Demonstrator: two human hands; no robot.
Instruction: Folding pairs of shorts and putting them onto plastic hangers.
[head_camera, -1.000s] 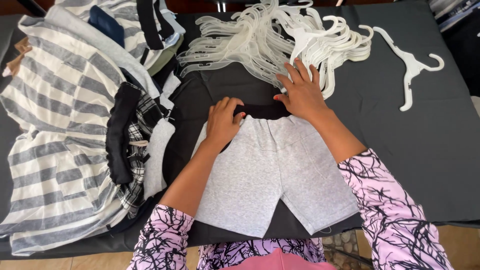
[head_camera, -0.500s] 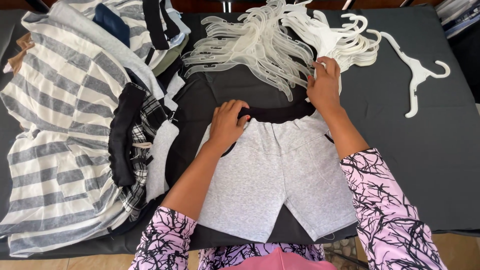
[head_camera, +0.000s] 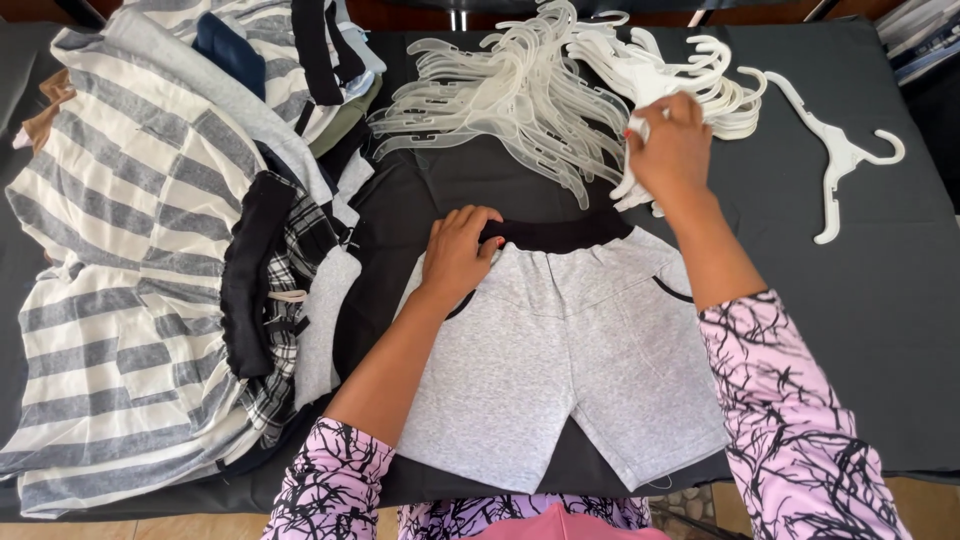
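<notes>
nearest the camera, on the dark table (head_camera: 880, 330), a pair of grey shorts (head_camera: 560, 360) lies flat with its black waistband (head_camera: 565, 232) turned away from the person and its legs reaching the near edge. the left hand (head_camera: 458, 252) rests on the left end of that waistband, fingers curled loosely together over the fabric, pressing rather than pinching. to the left sits a heap of clothes (head_camera: 150, 250), grey-and-cream striped cloth on top of plaid and black pieces. farther back, the right hand (head_camera: 672, 150) is closed around a white plastic hanger (head_camera: 640, 185) at the near edge of the pile of hangers (head_camera: 540, 90), fingers wrapped on it. one single white hanger (head_camera: 838, 160) lies apart at the far right.
</notes>
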